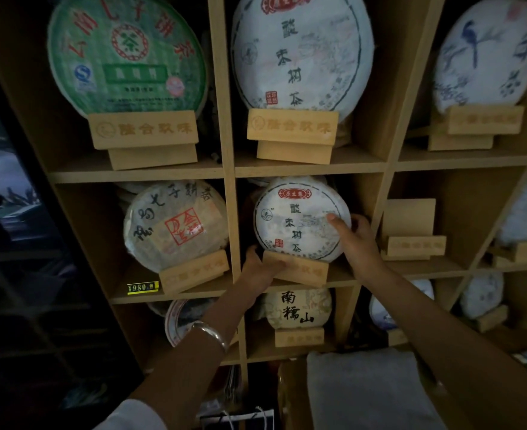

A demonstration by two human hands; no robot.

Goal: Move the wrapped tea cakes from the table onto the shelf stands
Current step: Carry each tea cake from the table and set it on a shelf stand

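A wooden shelf unit (229, 169) of open compartments fills the view. In the middle compartment of the middle row, a white-wrapped tea cake (299, 220) with a red label and dark characters stands upright on a wooden stand (299, 270).

Right hand (356, 240): grips the right edge of this cake, thumb pressed on its front face, remaining fingers curled round behind the rim.

Left hand (260, 268): holds the left end of the stand, fingers wrapped over its front edge just below the cake's lower left rim. A silver bangle (212, 333) sits on the left wrist.

Neighbouring compartments:
- Left of the held cake, a cream-wrapped cake (172, 225) with a red seal leans on its own stand; a yellow price tag (142, 287) reading 980 lies near the shelf edge in front of it.
- Right of the held cake, an empty stand (411, 231) with an upright back board.
- Top row: a green-wrapped cake (125, 54) at left, a large white cake (302, 54) at centre, a white cake with a blue bird (485, 54) at right, each on a stand.
- Bottom row, centre: a cake with bold black characters (297, 308) on a stand.

Near the viewer, below the shelves, lies a grey cloth-like surface (367, 392); lighting is dim there and detail cannot be made out.
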